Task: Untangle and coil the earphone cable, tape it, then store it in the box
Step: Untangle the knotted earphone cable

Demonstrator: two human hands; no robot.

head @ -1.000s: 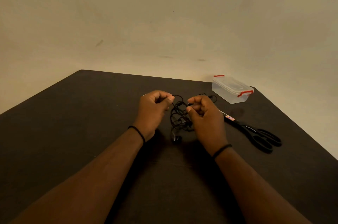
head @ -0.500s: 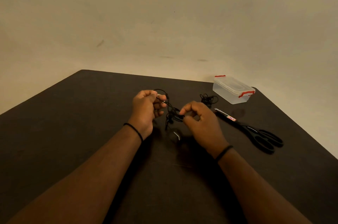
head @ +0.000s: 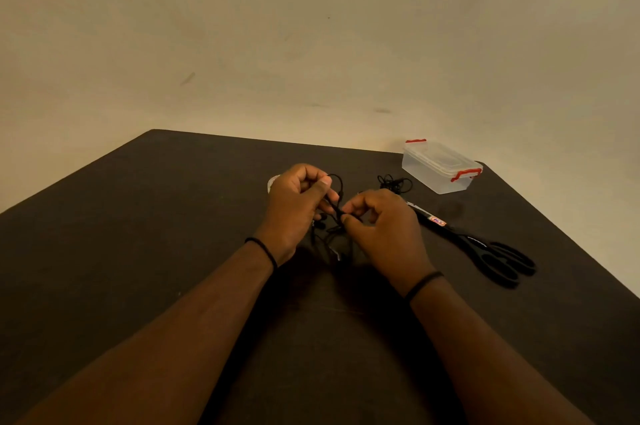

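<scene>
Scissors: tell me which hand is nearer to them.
Right. The right hand is just left of the scissors, close to the blade tips; the left hand lies farther left, beyond the right hand.

I can read nothing here. The only printed mark is a small red-and-white label [head: 438, 222] on the blade of the long black-handled scissors [head: 485, 248] lying to my right on the dark table, and its lettering is too small and blurred for me to make out.
</scene>
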